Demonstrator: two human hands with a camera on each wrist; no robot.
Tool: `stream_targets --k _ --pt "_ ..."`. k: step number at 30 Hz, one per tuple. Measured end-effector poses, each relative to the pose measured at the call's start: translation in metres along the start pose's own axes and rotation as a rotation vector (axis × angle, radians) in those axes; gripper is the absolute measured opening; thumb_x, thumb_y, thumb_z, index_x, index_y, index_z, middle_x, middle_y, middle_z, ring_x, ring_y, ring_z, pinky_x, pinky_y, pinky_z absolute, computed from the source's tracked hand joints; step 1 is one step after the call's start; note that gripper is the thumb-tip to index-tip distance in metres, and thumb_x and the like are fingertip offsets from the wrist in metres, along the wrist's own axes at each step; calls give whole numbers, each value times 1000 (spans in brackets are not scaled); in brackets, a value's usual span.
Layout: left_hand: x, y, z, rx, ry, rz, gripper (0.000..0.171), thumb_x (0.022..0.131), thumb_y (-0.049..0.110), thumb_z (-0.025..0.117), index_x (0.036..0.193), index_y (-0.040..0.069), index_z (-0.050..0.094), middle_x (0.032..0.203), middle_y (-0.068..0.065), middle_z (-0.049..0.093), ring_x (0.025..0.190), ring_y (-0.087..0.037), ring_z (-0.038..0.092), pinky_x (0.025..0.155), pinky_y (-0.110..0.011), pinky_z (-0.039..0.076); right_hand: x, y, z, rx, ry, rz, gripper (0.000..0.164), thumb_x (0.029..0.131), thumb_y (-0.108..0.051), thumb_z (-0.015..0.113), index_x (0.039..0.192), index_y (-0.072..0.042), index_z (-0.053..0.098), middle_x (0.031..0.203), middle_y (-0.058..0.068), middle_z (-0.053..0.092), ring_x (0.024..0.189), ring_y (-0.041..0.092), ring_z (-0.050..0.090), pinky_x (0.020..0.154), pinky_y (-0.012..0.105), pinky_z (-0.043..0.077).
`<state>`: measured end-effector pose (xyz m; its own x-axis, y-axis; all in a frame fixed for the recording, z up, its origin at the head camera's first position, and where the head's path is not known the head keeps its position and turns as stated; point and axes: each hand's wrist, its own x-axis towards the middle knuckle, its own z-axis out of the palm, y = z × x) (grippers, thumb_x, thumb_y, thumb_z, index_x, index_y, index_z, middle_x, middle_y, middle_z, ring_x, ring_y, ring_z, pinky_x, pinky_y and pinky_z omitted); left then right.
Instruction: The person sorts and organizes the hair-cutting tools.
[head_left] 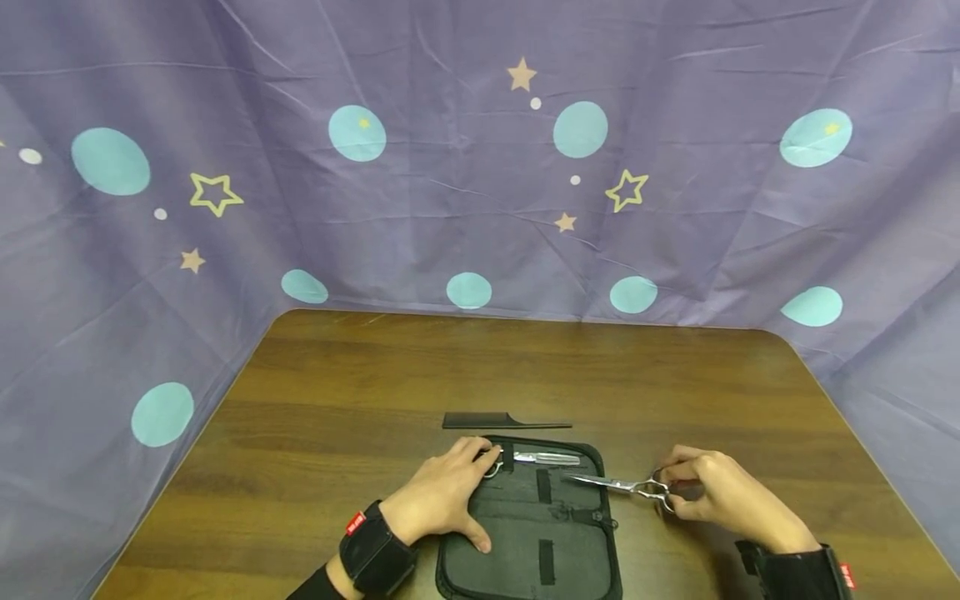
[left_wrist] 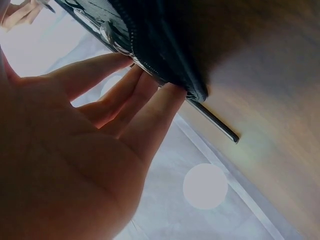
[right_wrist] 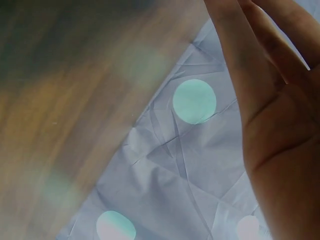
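A black zip case (head_left: 517, 562) lies unfolded on the table. My left hand (head_left: 442, 496) rests on its left edge, fingertips at the top corner and thumb lower on the lining; the left wrist view shows those fingers (left_wrist: 150, 117) fairly straight against the zipped rim. Under a black elastic loop at the case's top sit thinning shears (head_left: 551, 458), their handle rings partly behind my left fingers. My right hand (head_left: 723, 496), right of the case, pinches silver hairdressing scissors (head_left: 618, 484) by the finger rings. Their blades point left, tips over the case. The right wrist view leaves the scissors out.
A black tail comb (head_left: 476, 420) lies just beyond the case, its thin tail pointing right. More elastic loops (head_left: 547, 562) and a zip pull (head_left: 613, 524) are on the case. Purple patterned cloth (head_left: 465, 208) hangs around the wooden table (head_left: 337, 375).
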<state>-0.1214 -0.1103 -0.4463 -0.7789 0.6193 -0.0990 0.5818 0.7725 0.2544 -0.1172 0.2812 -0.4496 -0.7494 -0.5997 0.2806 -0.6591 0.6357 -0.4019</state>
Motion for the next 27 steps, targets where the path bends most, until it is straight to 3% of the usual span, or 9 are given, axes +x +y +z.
stream_targets --k 12,21,27 --pt "2 0 -1 1 -8 -1 121 44 70 70 143 12 31 140 -3 35 128 -19 33 82 -45 45 3 -3 8 -46 -40 -11 26 70 -8 68 87 -28 67 98 -14 57 81 -1 54 62 20 44" --pt "3 0 0 4 -8 3 120 45 70 70 143 12 31 139 -3 35 128 -19 33 80 -43 46 10 -10 15 -169 -7 -97 19 67 -12 69 81 -24 67 95 -14 57 81 -1 54 67 20 45" --pt "2 -1 0 2 -6 4 120 45 68 72 143 11 31 139 -3 35 128 -19 33 81 -43 46 18 -19 20 -157 -33 -90 18 70 -13 68 84 -24 68 96 -15 56 82 -1 53 67 21 46"
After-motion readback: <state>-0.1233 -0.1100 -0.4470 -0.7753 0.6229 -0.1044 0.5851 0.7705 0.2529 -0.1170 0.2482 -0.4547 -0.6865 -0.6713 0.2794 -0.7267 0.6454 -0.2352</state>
